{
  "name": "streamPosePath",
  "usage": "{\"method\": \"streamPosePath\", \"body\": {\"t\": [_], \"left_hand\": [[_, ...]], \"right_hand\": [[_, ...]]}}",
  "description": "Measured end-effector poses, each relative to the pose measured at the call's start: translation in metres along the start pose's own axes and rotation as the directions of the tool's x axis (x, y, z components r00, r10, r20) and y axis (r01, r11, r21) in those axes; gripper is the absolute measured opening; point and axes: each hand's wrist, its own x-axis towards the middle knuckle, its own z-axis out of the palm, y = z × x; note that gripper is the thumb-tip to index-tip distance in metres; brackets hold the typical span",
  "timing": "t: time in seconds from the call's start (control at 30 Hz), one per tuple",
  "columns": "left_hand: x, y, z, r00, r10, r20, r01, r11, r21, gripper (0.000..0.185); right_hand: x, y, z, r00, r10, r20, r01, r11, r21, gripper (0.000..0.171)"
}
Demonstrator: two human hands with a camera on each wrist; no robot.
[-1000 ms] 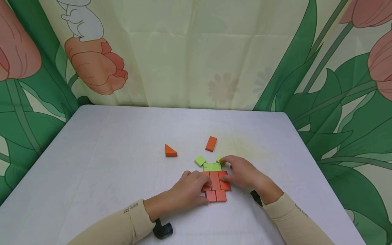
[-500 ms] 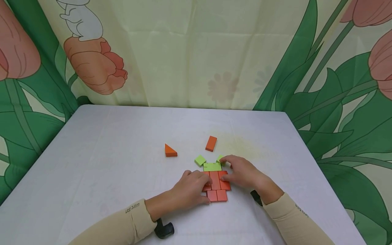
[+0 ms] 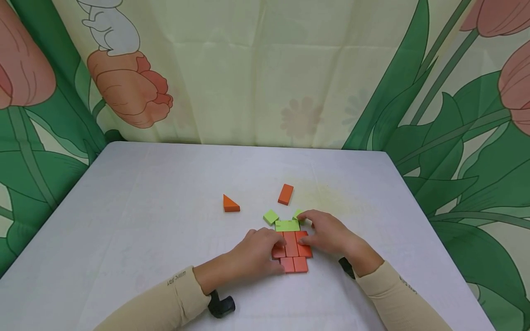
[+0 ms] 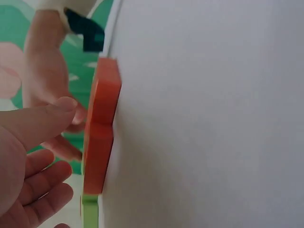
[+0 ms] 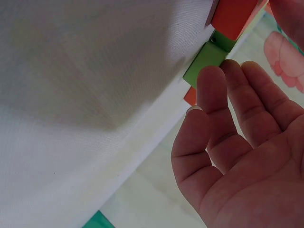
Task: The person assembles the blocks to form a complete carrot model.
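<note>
Two red squares (image 3: 300,264) by the left hand (image 3: 257,253), its digits apart, have edged rightward, suggesting realignment. The right hand (image 3: 329,233), likewise unclenched, borders a green block (image 5: 203,60).

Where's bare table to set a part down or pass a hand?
Free: table left of the orange triangle; the far strip behind the orange bar; right of the right grip, out to the table edge. Tighter: between triangle and bar. Crowded: red blocks, flanked by left grip and right grip; green blocks just beyond.
</note>
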Motion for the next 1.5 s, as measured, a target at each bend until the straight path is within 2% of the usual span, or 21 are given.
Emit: {"method": "streamPosePath", "body": {"t": [0.17, 0.27, 0.4, 0.77, 0.93, 1.07, 1.2, 1.37, 1.5], "left_hand": [[0.01, -0.012, -0.009, 0.997, -0.05, -0.051, 0.049, 0.999, -0.021, 0.054], [0.016, -0.019, -0.014, 0.996, -0.038, -0.078, 0.037, 0.999, -0.009, 0.058], [0.023, -0.026, -0.016, 0.996, -0.04, -0.08, 0.041, 0.999, 0.021, 0.06], [0.03, -0.024, -0.015, 0.997, -0.055, -0.055, 0.058, 0.996, 0.064, 0.062], [0.031, -0.025, -0.014, 0.996, -0.063, -0.055, 0.067, 0.995, 0.071, 0.062], [0.03, -0.025, -0.016, 0.996, -0.068, -0.057, 0.071, 0.995, 0.063, 0.061], [0.03, -0.026, -0.016, 0.996, -0.07, -0.057, 0.073, 0.996, 0.057, 0.06], [0.031, -0.025, -0.016, 0.997, -0.063, -0.055, 0.066, 0.996, 0.055, 0.059], [0.03, -0.024, -0.017, 0.996, -0.063, -0.056, 0.066, 0.996, 0.06, 0.059]], "right_hand": [[0.0, 0.0, 0.0, 1.0, -0.005, -0.001, 0.005, 1.0, 0.002, 0.053], [0.0, 0.0, 0.0, 1.0, -0.008, -0.001, 0.008, 1.0, 0.001, 0.053], [0.001, 0.001, 0.0, 1.0, -0.022, 0.001, 0.022, 1.0, 0.001, 0.052], [0.003, 0.002, 0.0, 0.999, -0.043, -0.001, 0.043, 0.999, 0.011, 0.053], [0.006, 0.001, -0.006, 0.999, -0.035, -0.032, 0.036, 0.999, 0.006, 0.052], [0.02, 0.001, -0.017, 0.998, -0.04, -0.057, 0.039, 0.999, -0.008, 0.051], [0.044, 0.003, -0.026, 0.998, -0.036, -0.045, 0.035, 0.999, -0.021, 0.054], [0.075, 0.005, -0.029, 1.0, -0.011, -0.022, 0.01, 1.0, -0.027, 0.055], [0.091, 0.002, -0.028, 1.0, -0.013, -0.004, 0.013, 0.999, -0.052, 0.057]]}}
